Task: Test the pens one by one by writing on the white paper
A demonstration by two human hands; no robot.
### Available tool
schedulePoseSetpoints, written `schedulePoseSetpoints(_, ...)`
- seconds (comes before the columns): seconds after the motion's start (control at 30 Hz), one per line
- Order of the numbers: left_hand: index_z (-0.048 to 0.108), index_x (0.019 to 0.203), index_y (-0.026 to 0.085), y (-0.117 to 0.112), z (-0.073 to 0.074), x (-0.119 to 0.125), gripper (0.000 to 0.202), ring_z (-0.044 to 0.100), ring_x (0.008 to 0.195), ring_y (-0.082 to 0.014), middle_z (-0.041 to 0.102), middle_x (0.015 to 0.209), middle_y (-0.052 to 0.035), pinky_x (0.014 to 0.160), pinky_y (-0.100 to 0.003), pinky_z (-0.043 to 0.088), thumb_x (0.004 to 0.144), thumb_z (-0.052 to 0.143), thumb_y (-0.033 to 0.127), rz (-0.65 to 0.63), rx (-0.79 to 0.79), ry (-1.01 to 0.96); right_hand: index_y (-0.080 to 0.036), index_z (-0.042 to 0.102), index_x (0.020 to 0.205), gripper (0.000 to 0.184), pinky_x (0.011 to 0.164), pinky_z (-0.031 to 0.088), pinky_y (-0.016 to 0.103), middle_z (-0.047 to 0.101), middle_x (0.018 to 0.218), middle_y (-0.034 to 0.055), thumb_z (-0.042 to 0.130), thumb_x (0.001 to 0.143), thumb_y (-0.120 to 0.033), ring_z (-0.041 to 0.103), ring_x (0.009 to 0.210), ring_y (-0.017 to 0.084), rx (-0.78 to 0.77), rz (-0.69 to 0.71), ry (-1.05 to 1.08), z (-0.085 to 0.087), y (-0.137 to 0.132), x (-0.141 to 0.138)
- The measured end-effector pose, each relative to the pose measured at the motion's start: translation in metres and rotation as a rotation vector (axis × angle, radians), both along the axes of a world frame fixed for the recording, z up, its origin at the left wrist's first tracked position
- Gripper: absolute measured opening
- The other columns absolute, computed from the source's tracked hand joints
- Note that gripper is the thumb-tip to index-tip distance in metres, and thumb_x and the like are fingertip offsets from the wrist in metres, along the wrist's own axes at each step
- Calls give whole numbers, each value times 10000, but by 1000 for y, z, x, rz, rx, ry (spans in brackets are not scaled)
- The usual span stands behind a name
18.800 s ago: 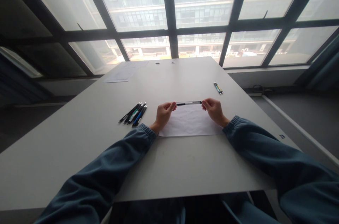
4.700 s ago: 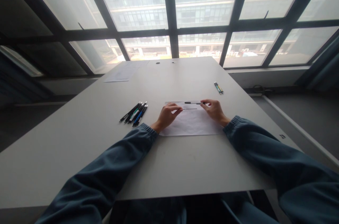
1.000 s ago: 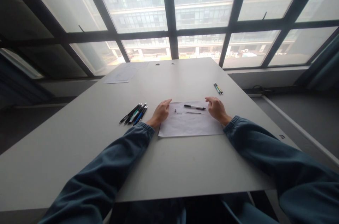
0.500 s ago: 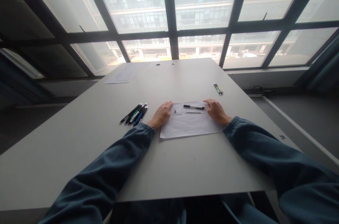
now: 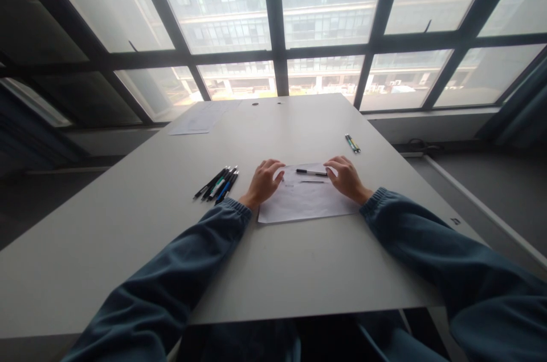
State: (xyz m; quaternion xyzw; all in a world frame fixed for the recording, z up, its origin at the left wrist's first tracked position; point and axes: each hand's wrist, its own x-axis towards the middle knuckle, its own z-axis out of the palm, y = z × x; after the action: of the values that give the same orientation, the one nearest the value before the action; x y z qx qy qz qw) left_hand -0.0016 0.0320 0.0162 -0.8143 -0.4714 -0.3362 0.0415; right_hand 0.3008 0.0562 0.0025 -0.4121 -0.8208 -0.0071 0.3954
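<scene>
A white sheet of paper (image 5: 307, 205) lies on the grey table (image 5: 273, 271) in front of me. On it lie a black pen barrel (image 5: 310, 171), a thin refill (image 5: 313, 182) just below it, and a tiny part (image 5: 289, 184) to the left. My left hand (image 5: 264, 181) rests on the sheet's upper left corner with its fingers bent and apart, holding nothing. My right hand (image 5: 345, 177) rests on the sheet's upper right corner. Its bent fingertips touch the right end of the barrel, which still lies flat.
Several pens (image 5: 217, 184) lie in a bunch left of my left hand. Two more pens (image 5: 352, 143) lie farther back on the right. Loose sheets (image 5: 200, 120) sit at the far left corner, by the large window. The table's right edge is close by.
Over the last second both hands moved inward from beside the sheet onto its upper corners. Earlier the pen was held between both hands; it now lies in pieces on the paper.
</scene>
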Motion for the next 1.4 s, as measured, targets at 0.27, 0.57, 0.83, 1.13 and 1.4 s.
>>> schedulePoseSetpoints(0.27, 756, 971, 237, -9, 4, 7, 131, 575, 1000, -223, 676, 1014, -55, 932, -390, 456, 924, 660, 314, -129, -44, 154, -212, 742, 915, 132, 874, 430, 386, 711, 942, 70, 614, 938, -192, 593, 943, 238, -13, 121, -114, -2, -3, -5)
schedulePoseSetpoints(0.57, 780, 949, 250, -10, 7, 6, 131, 582, 991, -226, 678, 1023, -60, 910, -396, 462, 913, 683, 330, -148, -83, 209, -217, 759, 903, 116, 859, 408, 358, 711, 931, 72, 648, 921, -187, 599, 927, 223, -61, 183, -228, -4, -3, -4)
schedulePoseSetpoints(0.83, 778, 921, 242, -9, 6, 7, 126, 596, 952, -223, 682, 1000, -69, 918, -413, 502, 918, 657, 277, -181, -104, 188, -210, 752, 854, 112, 849, 410, 362, 707, 900, 70, 659, 896, -162, 593, 913, 230, -86, 149, -256, -2, -5, -5)
schedulePoseSetpoints(1.13, 756, 879, 232, -10, 8, 8, 148, 592, 936, -219, 680, 951, -63, 879, -368, 517, 927, 617, 216, -208, -132, 163, -196, 711, 801, 126, 844, 416, 346, 694, 883, 72, 649, 883, -123, 577, 905, 227, -97, 149, -268, -2, -6, -7)
schedulePoseSetpoints(1.4, 690, 946, 207, -11, 6, 10, 136, 579, 952, -221, 697, 989, -64, 873, -365, 514, 971, 558, 225, -179, -82, 140, -190, 651, 883, 138, 814, 429, 324, 663, 890, 72, 547, 973, -180, 566, 865, 212, -63, 138, -158, -1, -5, -9)
